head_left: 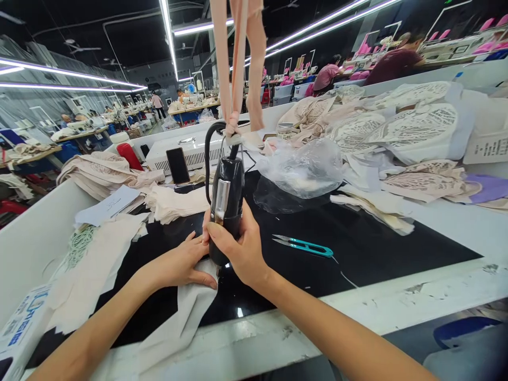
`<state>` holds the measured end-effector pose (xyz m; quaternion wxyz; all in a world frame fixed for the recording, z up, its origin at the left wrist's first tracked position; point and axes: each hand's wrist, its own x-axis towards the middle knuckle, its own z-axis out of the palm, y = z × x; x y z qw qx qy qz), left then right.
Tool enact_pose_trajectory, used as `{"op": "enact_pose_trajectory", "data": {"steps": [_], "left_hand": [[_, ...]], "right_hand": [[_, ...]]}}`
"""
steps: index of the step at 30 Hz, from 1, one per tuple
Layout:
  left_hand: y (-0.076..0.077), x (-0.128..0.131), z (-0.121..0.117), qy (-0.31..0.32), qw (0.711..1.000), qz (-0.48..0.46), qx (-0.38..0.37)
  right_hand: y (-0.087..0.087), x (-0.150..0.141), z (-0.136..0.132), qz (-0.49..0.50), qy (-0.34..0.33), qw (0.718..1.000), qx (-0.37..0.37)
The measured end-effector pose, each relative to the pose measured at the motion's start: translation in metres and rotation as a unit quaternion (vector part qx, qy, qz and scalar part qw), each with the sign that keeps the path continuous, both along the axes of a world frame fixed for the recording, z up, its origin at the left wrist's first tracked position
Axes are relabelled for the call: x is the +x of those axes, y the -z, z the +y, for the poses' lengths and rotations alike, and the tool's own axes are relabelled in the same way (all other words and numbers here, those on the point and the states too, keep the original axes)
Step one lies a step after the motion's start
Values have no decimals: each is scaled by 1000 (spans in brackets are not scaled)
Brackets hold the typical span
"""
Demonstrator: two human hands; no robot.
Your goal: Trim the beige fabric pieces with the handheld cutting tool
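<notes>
My right hand (pixel 246 248) is wrapped round a black corded handheld power tool (pixel 223 233) with a metal plate on its side. The tool stands nearly upright, its tip near the edge of a pale grey fabric strip (pixel 186 307). Peach fabric straps (pixel 234 58) are tied to the top of the tool from above. My left hand (pixel 192 262) lies spread and open on the strip, its thumb stretched out beside the tip. Part of its fingers are hidden behind the tool. Teal thread snips (pixel 307 247) lie on the black work surface (pixel 286 280) to the right.
A clear plastic bag (pixel 301 166) and piled lace cut pieces (pixel 413 129) lie at right. A phone (pixel 178 165) leans against a white vented box (pixel 159 153). Stacked fabric pieces (pixel 174 203) lie left of the tool. People sit at sewing machines beyond the white table edge.
</notes>
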<state>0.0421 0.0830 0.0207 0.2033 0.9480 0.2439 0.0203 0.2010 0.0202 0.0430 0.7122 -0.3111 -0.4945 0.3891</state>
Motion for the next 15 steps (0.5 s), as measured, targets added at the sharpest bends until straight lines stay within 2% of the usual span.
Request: {"op": "enact_pose_trajectory", "data": {"steps": [3,6,9,11,15], "left_hand": [[1,-2,-1,1,1000,12,-9],[6,-10,-9,-21,998,-40,40],[12,-23,-30,-84,982,-107,130],[16,-28,-49,-121,972,-109,170],[23,-30,-79,-115,975,-83,172]], "right_hand": [[0,0,0,-5,1,1000,1],[-2,3,0,9,-3,1000,3],[-4,8,1,3,-5,1000,18],[-6,12,1,-12,-7,1000,27],[-13,16,2,-42,-10,999,20]]}}
